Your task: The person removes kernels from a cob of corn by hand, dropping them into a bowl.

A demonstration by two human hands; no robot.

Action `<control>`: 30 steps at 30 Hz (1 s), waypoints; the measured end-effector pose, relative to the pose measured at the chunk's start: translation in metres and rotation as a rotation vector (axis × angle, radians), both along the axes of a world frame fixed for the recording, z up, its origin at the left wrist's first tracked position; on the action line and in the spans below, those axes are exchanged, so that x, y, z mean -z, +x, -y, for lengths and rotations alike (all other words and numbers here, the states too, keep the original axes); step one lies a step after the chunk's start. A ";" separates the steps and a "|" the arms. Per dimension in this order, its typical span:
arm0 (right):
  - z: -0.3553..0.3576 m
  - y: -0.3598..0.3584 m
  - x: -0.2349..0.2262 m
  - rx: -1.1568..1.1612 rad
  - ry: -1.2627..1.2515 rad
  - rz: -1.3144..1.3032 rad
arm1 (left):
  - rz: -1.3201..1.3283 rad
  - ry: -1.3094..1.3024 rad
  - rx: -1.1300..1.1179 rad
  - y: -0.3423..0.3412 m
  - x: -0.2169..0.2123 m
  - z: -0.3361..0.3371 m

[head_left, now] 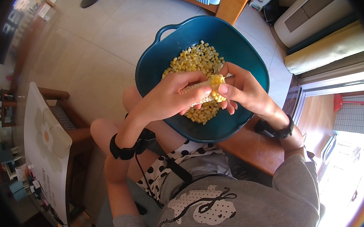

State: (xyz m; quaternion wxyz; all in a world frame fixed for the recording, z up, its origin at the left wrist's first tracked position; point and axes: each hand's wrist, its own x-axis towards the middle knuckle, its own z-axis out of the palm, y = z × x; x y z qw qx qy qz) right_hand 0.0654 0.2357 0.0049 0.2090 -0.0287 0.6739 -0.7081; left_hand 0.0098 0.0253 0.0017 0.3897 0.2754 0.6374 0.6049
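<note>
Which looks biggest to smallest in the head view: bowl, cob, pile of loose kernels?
1. Bowl, clearly largest.
2. Kernels, spread across the bowl's floor.
3. Cob, smallest as seen, though both hands cover much of it, so its full length is unsure.

Corn cob point(207, 88) over teal bowl point(245, 54)

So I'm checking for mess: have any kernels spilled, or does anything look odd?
Nothing stands out. The loose kernels all lie inside the teal bowl, and both hands, left hand and right hand, hold the corn cob over it.
</note>
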 end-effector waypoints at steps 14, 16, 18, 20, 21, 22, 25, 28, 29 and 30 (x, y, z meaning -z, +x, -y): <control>0.000 0.000 -0.001 0.009 0.018 -0.003 | -0.014 -0.028 -0.057 0.004 -0.004 -0.003; -0.001 -0.001 0.000 0.011 0.026 0.009 | -0.084 -0.054 -0.072 0.006 -0.006 -0.004; -0.002 -0.001 0.001 0.014 0.034 0.022 | -0.153 -0.081 -0.086 0.007 -0.009 -0.005; -0.002 -0.001 0.002 0.019 0.042 0.015 | -0.190 -0.151 -0.117 0.009 -0.011 -0.007; -0.001 -0.001 0.001 0.018 0.042 0.015 | -0.190 -0.152 -0.118 0.010 -0.010 -0.006; 0.000 0.000 0.001 0.016 0.043 0.003 | -0.220 -0.146 -0.167 0.011 -0.007 -0.006; 0.000 -0.001 0.000 0.016 0.050 -0.004 | -0.226 -0.158 -0.211 0.010 -0.004 -0.006; 0.000 -0.001 0.000 0.024 0.061 0.001 | -0.163 -0.141 -0.226 0.010 -0.002 -0.007; 0.000 -0.001 0.000 0.029 0.067 0.003 | -0.123 -0.108 -0.247 0.011 -0.002 -0.008; 0.000 -0.001 0.000 0.029 0.067 0.003 | -0.124 -0.108 -0.247 0.011 -0.003 -0.009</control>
